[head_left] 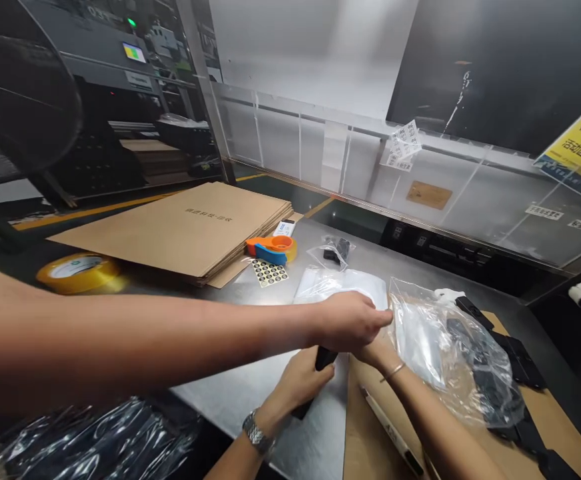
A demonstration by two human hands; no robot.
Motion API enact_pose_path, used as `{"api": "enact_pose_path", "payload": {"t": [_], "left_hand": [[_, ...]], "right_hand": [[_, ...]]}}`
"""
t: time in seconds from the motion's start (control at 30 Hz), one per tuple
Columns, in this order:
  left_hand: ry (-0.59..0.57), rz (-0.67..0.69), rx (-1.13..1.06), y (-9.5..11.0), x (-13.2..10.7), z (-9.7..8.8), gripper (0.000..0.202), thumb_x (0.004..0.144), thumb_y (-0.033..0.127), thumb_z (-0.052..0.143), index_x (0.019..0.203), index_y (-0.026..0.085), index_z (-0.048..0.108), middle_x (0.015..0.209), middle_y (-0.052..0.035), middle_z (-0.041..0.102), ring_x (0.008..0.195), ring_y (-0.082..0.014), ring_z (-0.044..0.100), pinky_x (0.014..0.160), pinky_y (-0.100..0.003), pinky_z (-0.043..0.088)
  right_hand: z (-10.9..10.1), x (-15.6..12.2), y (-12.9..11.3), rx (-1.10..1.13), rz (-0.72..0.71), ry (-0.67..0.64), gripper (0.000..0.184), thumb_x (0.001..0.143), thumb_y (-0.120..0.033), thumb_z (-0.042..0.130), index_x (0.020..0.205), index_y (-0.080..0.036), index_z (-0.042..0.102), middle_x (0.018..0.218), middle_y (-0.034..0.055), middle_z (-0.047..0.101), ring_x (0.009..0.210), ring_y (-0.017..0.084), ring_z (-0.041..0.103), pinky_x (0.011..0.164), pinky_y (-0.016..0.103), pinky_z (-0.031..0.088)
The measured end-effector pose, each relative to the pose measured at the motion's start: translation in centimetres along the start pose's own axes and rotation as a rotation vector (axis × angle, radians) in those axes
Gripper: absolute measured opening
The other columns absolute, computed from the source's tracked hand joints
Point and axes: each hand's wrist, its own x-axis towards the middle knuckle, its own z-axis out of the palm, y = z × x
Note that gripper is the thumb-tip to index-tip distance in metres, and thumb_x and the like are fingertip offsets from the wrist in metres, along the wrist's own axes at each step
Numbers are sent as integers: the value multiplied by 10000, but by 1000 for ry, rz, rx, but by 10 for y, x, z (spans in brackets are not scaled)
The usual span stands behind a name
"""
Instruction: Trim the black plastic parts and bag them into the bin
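Note:
My left hand (303, 380), with a metal watch at the wrist, is closed around a black elongated part (325, 358). My right arm comes in from the lower right with a thin bracelet; the visible part of my right hand (373, 353) lies just under another person's hand, and its fingers are hidden. That other person's hand (353, 320) reaches across from the left, fingers curled. Behind it lie flat clear plastic bags (345, 283). Beside my right forearm is a large clear plastic bag (420, 340) over black parts (520, 360).
Flattened cardboard (190, 227) is stacked at the left, with a yellow tape roll (78, 273) beside it. An orange-and-blue tape dispenser (273, 249), a sticker sheet (270, 272) and a small bagged black part (338, 252) lie on the metal table (315, 447). A clear panel stands behind.

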Motion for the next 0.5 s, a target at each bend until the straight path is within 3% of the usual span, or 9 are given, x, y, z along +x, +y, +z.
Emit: {"api": "enact_pose_path", "payload": {"t": [0.13, 0.23, 0.37, 0.5], "left_hand": [[8, 23, 238, -9, 9, -18, 402, 634, 188, 535, 1035, 191, 559, 1044, -104, 603, 896, -314, 566, 746, -376, 384], [-13, 21, 352, -14, 15, -25, 484, 645, 198, 513, 1129, 203, 506, 1116, -109, 583, 905, -312, 580, 749, -377, 395], [-50, 28, 436, -20, 15, -26, 388, 664, 221, 509, 1048, 195, 557, 1090, -117, 613, 963, -327, 570, 791, -388, 401], [-66, 53, 462, -23, 9, -29, 392, 681, 222, 516, 1070, 202, 566, 1163, -104, 599, 1072, -304, 527, 894, -377, 375]], "right_hand": [[20, 62, -12, 29, 439, -31, 356, 836, -255, 333, 1007, -205, 642, 597, 163, 612, 432, 297, 567, 369, 384, 376], [26, 84, -16, 36, 543, -89, 395, 851, -292, 306, 991, -173, 655, 493, 140, 554, 401, 317, 536, 376, 417, 359], [27, 76, -10, 47, 540, -187, 388, 854, -314, 332, 977, -155, 664, 437, 105, 523, 406, 304, 530, 425, 431, 366], [29, 65, -4, 48, 366, -286, 351, 891, -334, 336, 951, -188, 649, 521, 92, 582, 440, 244, 542, 468, 413, 393]]}}
